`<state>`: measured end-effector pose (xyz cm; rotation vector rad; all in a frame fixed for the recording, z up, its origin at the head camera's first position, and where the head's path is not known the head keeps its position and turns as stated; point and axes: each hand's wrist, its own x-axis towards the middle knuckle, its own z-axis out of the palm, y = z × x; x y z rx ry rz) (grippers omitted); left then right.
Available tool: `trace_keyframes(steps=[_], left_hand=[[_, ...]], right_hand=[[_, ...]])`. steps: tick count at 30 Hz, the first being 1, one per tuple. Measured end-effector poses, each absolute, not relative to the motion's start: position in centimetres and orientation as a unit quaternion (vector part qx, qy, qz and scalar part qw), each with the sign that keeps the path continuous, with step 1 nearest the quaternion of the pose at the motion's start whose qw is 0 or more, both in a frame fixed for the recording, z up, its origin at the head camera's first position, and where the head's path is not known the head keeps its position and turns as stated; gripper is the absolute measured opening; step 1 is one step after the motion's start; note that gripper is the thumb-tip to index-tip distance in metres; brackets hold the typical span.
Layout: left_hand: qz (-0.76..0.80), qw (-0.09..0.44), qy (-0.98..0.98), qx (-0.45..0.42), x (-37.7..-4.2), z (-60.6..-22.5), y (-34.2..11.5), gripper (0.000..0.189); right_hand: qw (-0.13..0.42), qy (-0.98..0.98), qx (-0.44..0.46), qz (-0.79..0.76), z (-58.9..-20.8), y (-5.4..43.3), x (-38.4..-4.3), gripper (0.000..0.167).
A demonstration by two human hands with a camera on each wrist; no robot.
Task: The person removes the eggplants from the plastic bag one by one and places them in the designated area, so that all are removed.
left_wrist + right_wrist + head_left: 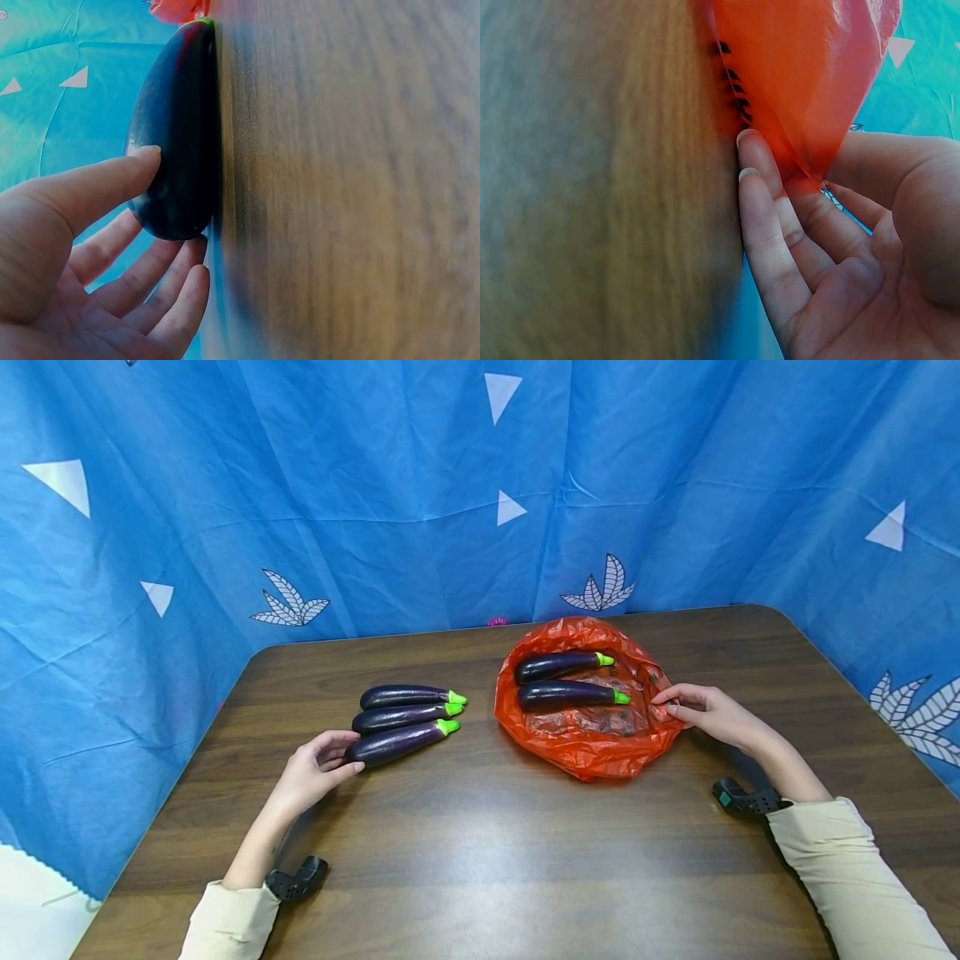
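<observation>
Here, the left hand (315, 770) held the blunt end of the nearest eggplant (397, 743), its thumb on one side and its fingers, slightly apart, about the other. This eggplant lay on the worktop (480, 860) beside a middle eggplant (401, 719) and a far eggplant (405, 696), green stems toward the bag. The right hand (708, 714) pinched the right rim of the red bag (585, 760) between thumb and fingers; inside lay a front eggplant (566, 694) and a back eggplant (555, 667).

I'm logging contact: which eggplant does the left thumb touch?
The front eggplant of the three outside the bag; the other two lie behind, toward the curtain.
</observation>
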<state>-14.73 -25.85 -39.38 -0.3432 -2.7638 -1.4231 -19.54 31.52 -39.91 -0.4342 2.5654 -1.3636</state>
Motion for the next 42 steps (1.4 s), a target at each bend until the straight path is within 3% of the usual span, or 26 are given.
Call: trace_keyframes(steps=[20, 28, 36, 42], left_hand=[[-0.441, 0.003, -0.89, -0.117, -14.4, -38.7, -25.3, 0.046], [-0.399, 0.039, -0.904, -0.146, -14.7, -37.3, -24.4, 0.045], [-0.406, 0.072, -0.89, -0.194, -16.1, -34.9, -20.1, 0.044], [-0.425, 0.055, -0.865, -0.259, -17.9, -33.9, -14.7, 0.044]], right_hand=[[0.103, 0.863, -0.151, -0.47, -40.0, 31.6, -19.6, 0.027], [0.103, 0.866, -0.147, -0.466, -39.9, 31.6, -19.6, 0.027], [0.101, 0.869, -0.141, -0.464, -39.7, 31.6, -19.4, 0.028], [0.1, 0.868, -0.147, -0.463, -39.6, 31.4, -19.4, 0.027]])
